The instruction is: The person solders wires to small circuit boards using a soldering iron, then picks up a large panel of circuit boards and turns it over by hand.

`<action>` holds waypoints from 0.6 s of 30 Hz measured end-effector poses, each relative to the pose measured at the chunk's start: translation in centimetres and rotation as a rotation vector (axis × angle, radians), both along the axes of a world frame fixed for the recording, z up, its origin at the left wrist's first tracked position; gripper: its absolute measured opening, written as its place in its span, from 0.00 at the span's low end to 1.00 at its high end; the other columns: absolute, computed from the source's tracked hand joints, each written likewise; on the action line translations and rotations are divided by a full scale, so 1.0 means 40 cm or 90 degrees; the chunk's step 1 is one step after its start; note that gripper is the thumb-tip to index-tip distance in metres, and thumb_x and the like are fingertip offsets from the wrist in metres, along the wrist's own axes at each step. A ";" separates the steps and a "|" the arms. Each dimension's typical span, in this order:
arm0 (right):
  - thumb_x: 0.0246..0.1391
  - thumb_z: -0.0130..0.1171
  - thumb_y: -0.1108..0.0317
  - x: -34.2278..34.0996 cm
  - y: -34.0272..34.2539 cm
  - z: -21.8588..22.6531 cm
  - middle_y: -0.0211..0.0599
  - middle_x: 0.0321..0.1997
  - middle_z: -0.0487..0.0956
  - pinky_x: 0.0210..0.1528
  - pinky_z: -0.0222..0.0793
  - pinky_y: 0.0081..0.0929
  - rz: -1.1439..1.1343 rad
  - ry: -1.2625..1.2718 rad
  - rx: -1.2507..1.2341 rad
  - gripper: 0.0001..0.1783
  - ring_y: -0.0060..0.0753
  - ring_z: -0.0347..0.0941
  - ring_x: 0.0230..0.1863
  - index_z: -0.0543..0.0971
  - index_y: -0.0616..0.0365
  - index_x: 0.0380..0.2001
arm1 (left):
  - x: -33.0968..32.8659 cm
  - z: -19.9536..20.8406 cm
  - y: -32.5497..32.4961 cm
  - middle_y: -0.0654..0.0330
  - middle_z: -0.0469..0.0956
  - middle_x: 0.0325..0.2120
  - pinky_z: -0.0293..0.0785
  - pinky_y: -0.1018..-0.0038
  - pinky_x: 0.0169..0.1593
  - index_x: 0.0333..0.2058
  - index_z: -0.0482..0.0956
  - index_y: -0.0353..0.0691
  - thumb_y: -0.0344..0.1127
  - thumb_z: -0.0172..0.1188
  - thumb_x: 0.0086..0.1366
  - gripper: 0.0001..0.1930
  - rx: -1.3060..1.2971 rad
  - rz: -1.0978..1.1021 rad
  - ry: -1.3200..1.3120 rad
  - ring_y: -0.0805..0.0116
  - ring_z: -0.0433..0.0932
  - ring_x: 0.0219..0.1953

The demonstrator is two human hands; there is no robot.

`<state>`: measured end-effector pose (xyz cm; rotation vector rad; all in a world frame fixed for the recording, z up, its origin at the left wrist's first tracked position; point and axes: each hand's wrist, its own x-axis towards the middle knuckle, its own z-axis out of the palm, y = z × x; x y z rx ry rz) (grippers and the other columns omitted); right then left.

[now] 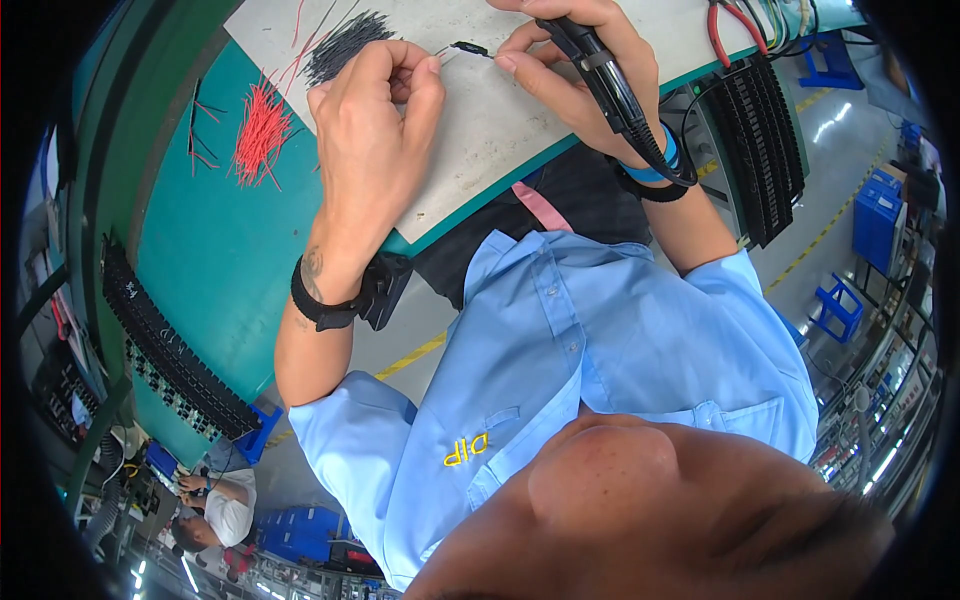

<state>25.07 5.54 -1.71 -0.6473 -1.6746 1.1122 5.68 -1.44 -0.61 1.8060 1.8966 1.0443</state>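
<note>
My left hand point(375, 135) is closed in a pinch on a thin lead of a small black part point(470, 47). At the other end of that part, my right hand point(590, 85) pinches with thumb and forefinger. Across the back of my right hand lies a black tube-shaped device point(603, 75) with a cable looping to the wrist; whether the fingers grip it, I cannot tell. Both hands are above a pale sheet point(470, 140). Beside my left hand lie a pile of dark grey wire pieces point(345, 45) and a heap of short red wires point(262, 135).
The pale sheet rests on a teal tabletop point(215, 270). Red-handled pliers point(735, 35) lie at the far right. Black slotted racks stand at the right point(755, 145) and left point(165, 335). Blue stools point(838, 308) stand on the floor, and another person point(225, 505) works at lower left.
</note>
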 end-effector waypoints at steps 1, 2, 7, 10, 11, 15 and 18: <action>0.52 0.68 0.85 0.000 0.000 -0.001 0.53 0.49 0.84 0.39 0.79 0.21 0.005 0.003 0.005 0.24 0.24 0.83 0.37 0.73 0.66 0.52 | 0.000 0.001 0.000 0.64 0.81 0.24 0.63 0.69 0.45 0.34 0.81 0.38 0.36 0.66 0.66 0.08 0.000 0.000 -0.002 0.69 0.80 0.27; 0.52 0.68 0.85 0.000 0.001 -0.002 0.52 0.48 0.84 0.39 0.79 0.21 0.010 0.005 0.010 0.24 0.24 0.83 0.37 0.73 0.66 0.52 | 0.001 0.001 0.000 0.64 0.81 0.24 0.64 0.69 0.45 0.34 0.81 0.38 0.36 0.66 0.66 0.08 0.000 0.000 -0.004 0.69 0.80 0.27; 0.53 0.69 0.85 0.007 0.005 -0.006 0.48 0.43 0.85 0.40 0.79 0.22 0.031 -0.028 0.026 0.24 0.25 0.83 0.37 0.73 0.66 0.52 | 0.001 -0.001 0.001 0.64 0.81 0.25 0.64 0.69 0.45 0.34 0.81 0.38 0.36 0.66 0.66 0.08 0.004 -0.002 -0.012 0.69 0.80 0.27; 0.52 0.69 0.85 0.008 0.007 0.004 0.46 0.41 0.85 0.40 0.79 0.23 0.034 -0.051 0.044 0.24 0.25 0.83 0.36 0.74 0.66 0.52 | 0.003 0.003 0.001 0.64 0.81 0.25 0.64 0.69 0.45 0.34 0.81 0.38 0.36 0.66 0.66 0.08 0.005 -0.003 -0.011 0.69 0.81 0.27; 0.52 0.69 0.85 0.008 0.007 0.005 0.46 0.40 0.85 0.40 0.79 0.23 0.035 -0.063 0.053 0.24 0.25 0.83 0.36 0.74 0.66 0.52 | 0.003 0.003 0.000 0.64 0.81 0.25 0.64 0.69 0.45 0.34 0.81 0.38 0.36 0.66 0.66 0.08 0.005 -0.002 -0.011 0.69 0.81 0.27; 0.52 0.69 0.85 0.011 0.014 -0.009 0.46 0.40 0.84 0.40 0.79 0.23 0.027 -0.110 0.157 0.24 0.25 0.83 0.36 0.74 0.66 0.51 | 0.003 0.002 0.000 0.64 0.82 0.25 0.64 0.69 0.44 0.34 0.81 0.38 0.36 0.66 0.66 0.08 0.014 -0.003 -0.009 0.69 0.81 0.28; 0.52 0.69 0.85 0.002 0.006 -0.005 0.46 0.40 0.84 0.40 0.79 0.23 0.018 -0.046 0.078 0.24 0.25 0.83 0.36 0.74 0.66 0.51 | 0.003 0.001 0.001 0.63 0.82 0.25 0.65 0.69 0.44 0.34 0.81 0.38 0.35 0.66 0.66 0.07 0.022 -0.003 -0.011 0.69 0.81 0.28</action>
